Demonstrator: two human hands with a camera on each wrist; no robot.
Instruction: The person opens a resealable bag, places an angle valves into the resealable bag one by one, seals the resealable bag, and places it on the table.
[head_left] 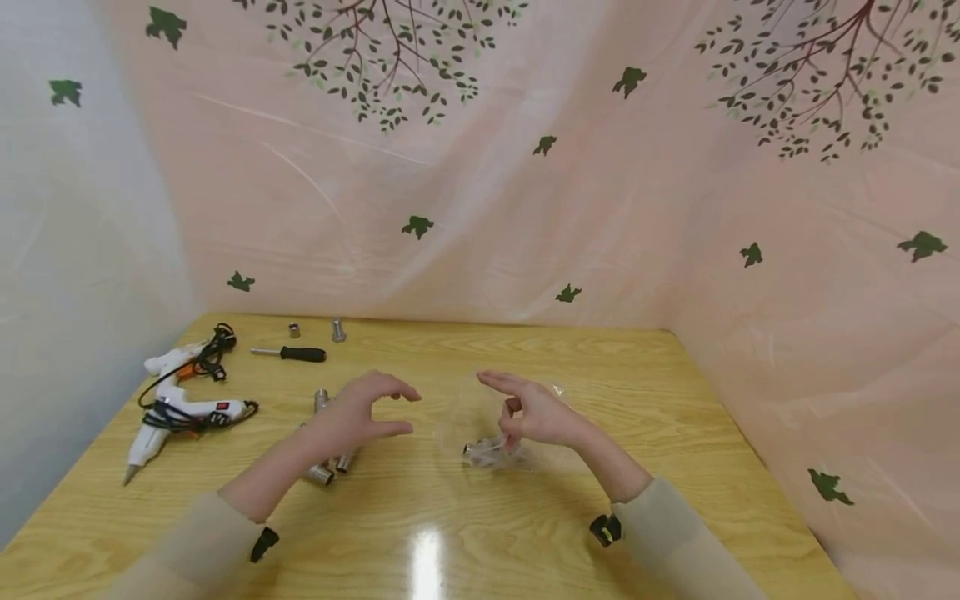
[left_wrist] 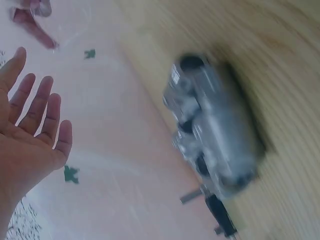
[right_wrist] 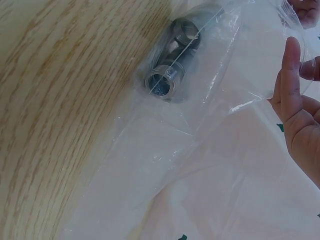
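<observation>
"Is the left hand [head_left: 363, 410] holding anything?"
"No, thumb and fingers apart, metal tubes [head_left: 319, 475] beneath its wrist on the worktop [head_left: 637, 400]."
"The right hand [head_left: 542, 414]?"
"At the clear plastic bag [right_wrist: 215, 70]; pinching, I can't tell. Metal fittings [right_wrist: 175, 56] lie inside, below that hand."

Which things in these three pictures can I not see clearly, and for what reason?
- Loose metal fittings: in the head view the left hand and forearm partly cover them; in the left wrist view they are blurred. Exact number unclear.
- Bagged fittings: in the right wrist view, glare and folds of the clear bag obscure them.
- Right hand: right wrist view, cut off by the right edge.
</observation>
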